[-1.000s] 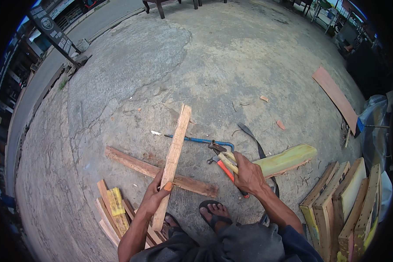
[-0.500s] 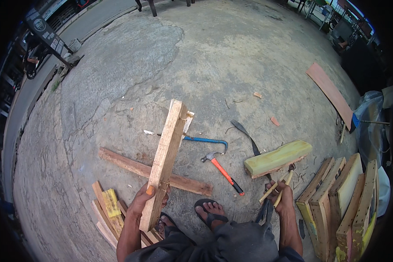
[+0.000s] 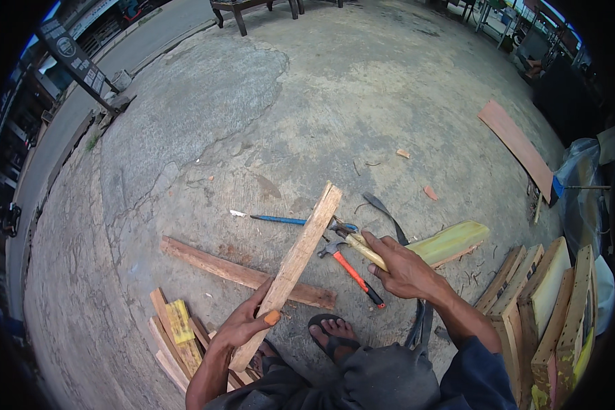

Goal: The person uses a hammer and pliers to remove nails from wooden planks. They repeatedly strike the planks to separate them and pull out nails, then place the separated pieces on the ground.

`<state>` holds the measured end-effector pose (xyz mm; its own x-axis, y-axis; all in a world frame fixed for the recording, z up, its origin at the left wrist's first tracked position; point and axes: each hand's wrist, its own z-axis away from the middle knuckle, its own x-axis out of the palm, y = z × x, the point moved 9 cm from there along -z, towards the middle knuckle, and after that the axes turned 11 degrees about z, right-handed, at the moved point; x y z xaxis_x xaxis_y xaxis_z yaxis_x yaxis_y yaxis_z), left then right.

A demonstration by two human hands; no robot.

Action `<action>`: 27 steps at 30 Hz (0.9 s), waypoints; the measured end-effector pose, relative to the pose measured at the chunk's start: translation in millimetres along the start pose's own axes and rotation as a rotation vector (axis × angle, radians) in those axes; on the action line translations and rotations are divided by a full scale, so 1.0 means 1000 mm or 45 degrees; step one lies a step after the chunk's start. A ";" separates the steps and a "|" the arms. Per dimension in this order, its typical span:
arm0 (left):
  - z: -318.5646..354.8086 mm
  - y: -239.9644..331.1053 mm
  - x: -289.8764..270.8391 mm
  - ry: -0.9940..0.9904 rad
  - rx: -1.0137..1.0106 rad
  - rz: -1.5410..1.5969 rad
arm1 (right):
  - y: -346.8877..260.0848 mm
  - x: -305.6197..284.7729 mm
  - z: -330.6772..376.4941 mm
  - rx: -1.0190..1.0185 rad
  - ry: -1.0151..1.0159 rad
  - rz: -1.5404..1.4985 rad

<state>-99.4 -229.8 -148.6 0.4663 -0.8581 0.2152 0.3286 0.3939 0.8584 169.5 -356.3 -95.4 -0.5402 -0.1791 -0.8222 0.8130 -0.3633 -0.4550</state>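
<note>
My left hand (image 3: 246,321) grips a pale wooden plank (image 3: 295,263) near its lower end, holding it slanted with the top leaning right. Closed round the yellow handles of a pair of pincers (image 3: 366,250), my right hand (image 3: 406,268) brings the dark jaws to the plank's right edge, near its upper part. Whether the jaws clamp a nail there is too small to tell. On the concrete below lie a claw hammer (image 3: 352,277) with an orange and black handle and a blue pry bar (image 3: 278,219), partly hidden behind the plank. A brown wood strip (image 3: 215,262) lies across underneath.
A yellow padded block (image 3: 451,242) lies right of my hand, beside a dark strap (image 3: 387,215). Several wooden frame pieces (image 3: 519,307) stand at the right. Wood offcuts (image 3: 174,335) are piled at the left, near my sandalled feet (image 3: 333,333). A pinkish board (image 3: 516,147) lies farther right.
My right hand has moved up and left, bringing the pincers from beside the yellow block to the plank. The plank has turned and its top has shifted right and down.
</note>
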 end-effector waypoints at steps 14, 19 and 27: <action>0.003 -0.005 -0.006 0.049 -0.074 -0.227 | 0.018 0.035 -0.018 0.000 -0.009 -0.122; 0.003 -0.009 0.003 0.064 -0.058 -0.192 | 0.015 0.035 -0.016 0.249 -0.142 -0.294; -0.025 -0.001 0.042 0.178 0.122 0.236 | -0.019 0.062 -0.034 0.417 0.402 -0.680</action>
<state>-60.1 -258.0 -152.3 0.6228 -0.7175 0.3121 0.1505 0.5014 0.8520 128.3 -329.4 -149.5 -0.7184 0.3564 -0.5973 0.3198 -0.5934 -0.7387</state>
